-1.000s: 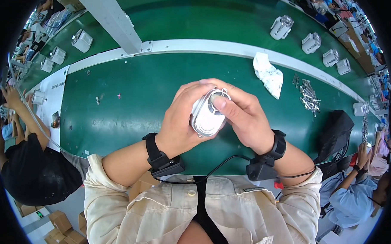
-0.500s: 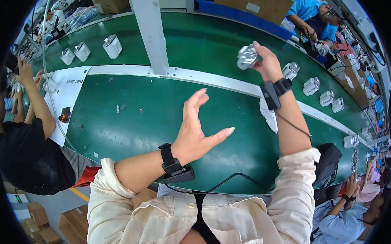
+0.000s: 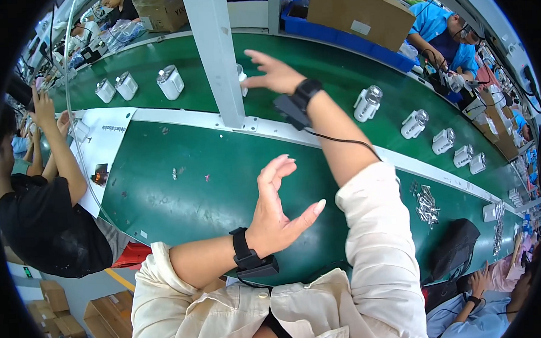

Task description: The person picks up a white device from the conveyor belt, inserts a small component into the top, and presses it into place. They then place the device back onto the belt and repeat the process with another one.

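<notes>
My right hand [image 3: 276, 75] reaches far across the bench, fingers spread and thumb apart. Its thumb overlaps a white canister [image 3: 242, 80] partly hidden by the grey post; whether they touch I cannot tell. To the right on the green strip stands another white canister [image 3: 368, 104] with a shiny silver top and side tubes. My left hand [image 3: 275, 213] hovers over the near green worktop [image 3: 182, 202], open and holding nothing, with its thumb stretched out. Both wrists wear black straps with small dark boxes.
A grey upright post [image 3: 216, 63] rises from the pale rail [image 3: 287, 132]. More white canisters [image 3: 415, 124] stand right, others [image 3: 171, 82] left. Small metal parts [image 3: 427, 208] lie beside a black bag [image 3: 455, 246]. A person in black [image 3: 46, 230] is close on the left; others work around.
My right hand has moved left and no longer holds the silver-topped canister; one now stands on the far strip near where it was. My left hand keeps its pose. The view has shifted slightly.
</notes>
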Tool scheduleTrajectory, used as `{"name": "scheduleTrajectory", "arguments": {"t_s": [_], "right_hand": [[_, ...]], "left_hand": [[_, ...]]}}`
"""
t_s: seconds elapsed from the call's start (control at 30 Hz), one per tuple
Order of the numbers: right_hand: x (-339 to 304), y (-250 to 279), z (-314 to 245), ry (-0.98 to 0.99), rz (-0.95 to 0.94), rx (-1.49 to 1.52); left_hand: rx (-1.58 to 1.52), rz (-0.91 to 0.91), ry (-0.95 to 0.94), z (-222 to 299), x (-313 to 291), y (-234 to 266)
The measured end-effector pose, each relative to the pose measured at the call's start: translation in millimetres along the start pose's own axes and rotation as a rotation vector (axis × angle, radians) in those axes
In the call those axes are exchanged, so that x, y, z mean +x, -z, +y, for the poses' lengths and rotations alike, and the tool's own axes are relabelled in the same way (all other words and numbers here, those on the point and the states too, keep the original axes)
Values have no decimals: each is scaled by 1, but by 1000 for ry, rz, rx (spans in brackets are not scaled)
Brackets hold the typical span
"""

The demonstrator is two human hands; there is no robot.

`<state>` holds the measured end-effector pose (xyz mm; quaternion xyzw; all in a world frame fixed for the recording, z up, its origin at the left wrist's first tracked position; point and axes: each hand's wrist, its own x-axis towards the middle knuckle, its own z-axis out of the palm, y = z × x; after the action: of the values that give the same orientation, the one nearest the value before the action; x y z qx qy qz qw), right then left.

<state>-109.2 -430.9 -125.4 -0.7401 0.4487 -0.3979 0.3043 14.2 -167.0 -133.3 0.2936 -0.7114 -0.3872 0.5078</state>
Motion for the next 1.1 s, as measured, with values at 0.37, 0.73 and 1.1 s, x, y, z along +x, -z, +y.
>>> {"name": "scheduleTrajectory", "arguments": {"t_s": [0.37,0.73,1.1], "right_hand": [[-17,11,11,-138,-60,311],[-212,74,-119,4,-720,896],[-308,57,-150,-302,193,637]], "left_hand": [[-29,94,54,-6,0,-1],[-958,-373,372,1,18,15],[327,-28,-324,1,8,6]]}}
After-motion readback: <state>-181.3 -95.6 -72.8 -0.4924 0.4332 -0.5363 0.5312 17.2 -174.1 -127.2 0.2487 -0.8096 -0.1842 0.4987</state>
